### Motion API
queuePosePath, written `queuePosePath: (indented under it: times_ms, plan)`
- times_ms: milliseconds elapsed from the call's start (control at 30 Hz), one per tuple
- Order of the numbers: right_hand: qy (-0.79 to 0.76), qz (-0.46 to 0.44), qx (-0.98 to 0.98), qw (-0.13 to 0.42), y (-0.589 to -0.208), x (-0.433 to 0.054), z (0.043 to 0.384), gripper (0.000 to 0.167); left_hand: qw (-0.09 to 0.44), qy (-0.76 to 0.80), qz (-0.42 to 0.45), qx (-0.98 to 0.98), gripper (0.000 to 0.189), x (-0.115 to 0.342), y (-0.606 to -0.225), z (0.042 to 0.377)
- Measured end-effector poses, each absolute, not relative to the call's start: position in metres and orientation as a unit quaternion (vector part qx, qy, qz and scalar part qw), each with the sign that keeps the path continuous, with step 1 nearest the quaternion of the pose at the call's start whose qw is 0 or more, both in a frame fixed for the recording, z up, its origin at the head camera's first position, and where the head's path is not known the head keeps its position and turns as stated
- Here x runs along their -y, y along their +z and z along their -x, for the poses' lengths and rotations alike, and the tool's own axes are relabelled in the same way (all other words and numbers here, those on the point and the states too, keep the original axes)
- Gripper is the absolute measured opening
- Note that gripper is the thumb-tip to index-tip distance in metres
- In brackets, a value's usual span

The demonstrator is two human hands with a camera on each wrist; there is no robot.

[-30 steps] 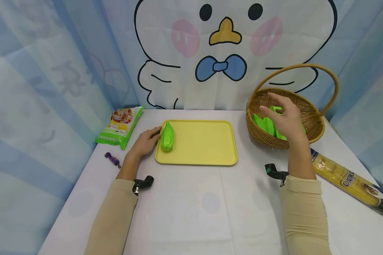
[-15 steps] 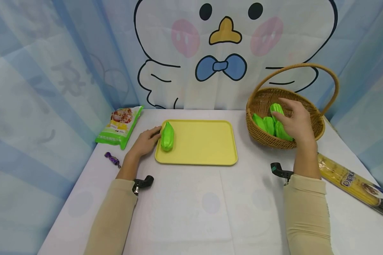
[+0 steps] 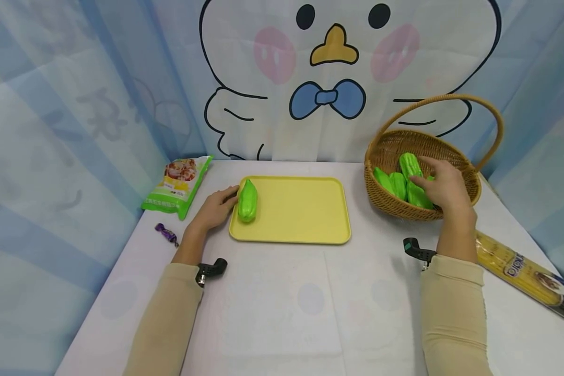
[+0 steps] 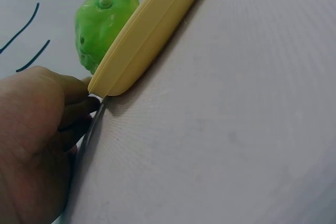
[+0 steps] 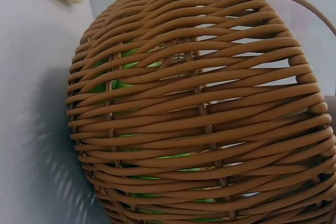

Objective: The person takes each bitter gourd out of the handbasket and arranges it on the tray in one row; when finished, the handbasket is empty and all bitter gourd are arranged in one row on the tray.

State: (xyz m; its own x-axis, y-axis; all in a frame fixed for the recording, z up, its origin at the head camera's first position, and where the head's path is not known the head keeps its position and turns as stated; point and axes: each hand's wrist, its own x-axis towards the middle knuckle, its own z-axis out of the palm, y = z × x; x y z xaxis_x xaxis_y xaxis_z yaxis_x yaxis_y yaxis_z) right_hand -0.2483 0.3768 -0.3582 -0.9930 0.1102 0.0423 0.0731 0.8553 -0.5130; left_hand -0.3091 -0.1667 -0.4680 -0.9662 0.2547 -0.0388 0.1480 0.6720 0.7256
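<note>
My left hand (image 3: 213,210) rests at the left edge of a yellow tray (image 3: 301,209), its fingertips on the rim. Just inside that edge lies a glossy green toy vegetable (image 3: 247,202), long and ridged; the left wrist view shows its lumpy end with a small stem nub. My right hand (image 3: 448,190) reaches into a wicker basket (image 3: 390,206), thumb and forefinger spread apart. Several green toy vegetables (image 3: 410,166) lie in the basket beside the thumb, and a bit of green shows between thumb and forefinger. Basket weave (image 5: 210,108) hides the fingers in the right wrist view.
A green and white snack bag (image 3: 178,183) and a purple-wrapped candy (image 3: 166,234) lie left of the tray. At the right is a long pack of spaghetti (image 3: 521,271), partly behind the right forearm. The basket's handle (image 3: 498,125) arches above it. A printed curtain (image 3: 329,136) backs the table.
My right hand has moved right and lower into the basket, uncovering more of the green vegetables. My left hand and the tray have stayed in place.
</note>
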Motion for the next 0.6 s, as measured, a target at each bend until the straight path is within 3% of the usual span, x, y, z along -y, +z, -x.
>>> queuePosePath:
  times_ms: [167, 600]
  plan:
    - [0.245, 0.058, 0.967, -0.026, -0.354, -0.379, 0.250, 0.074, 0.066, 0.389, -0.113, -0.912, 0.051, 0.167, -0.469, 0.310]
    - [0.215, 0.042, 0.972, -0.081, -0.348, -0.386, 0.261, 0.072, 0.061, 0.387, -0.118, -0.912, 0.051, 0.168, -0.469, 0.310]
